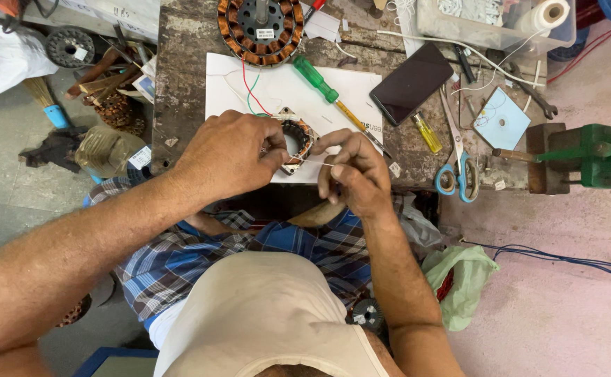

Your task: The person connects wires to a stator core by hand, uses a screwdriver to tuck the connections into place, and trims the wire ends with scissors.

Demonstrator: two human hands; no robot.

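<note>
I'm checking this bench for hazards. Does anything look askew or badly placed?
The scissors with blue handles lie at the bench's front edge, handles poking over it. The green screwdriver lies slanted across the white sheet. Both hands, left hand and right hand, work a small motor coil; nothing looks spilled.

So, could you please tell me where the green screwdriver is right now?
The green screwdriver lies on the white sheet at top centre of the head view, between the small stator and the phone.

Small stator (297,143) partly behind left hand (227,157)
</note>
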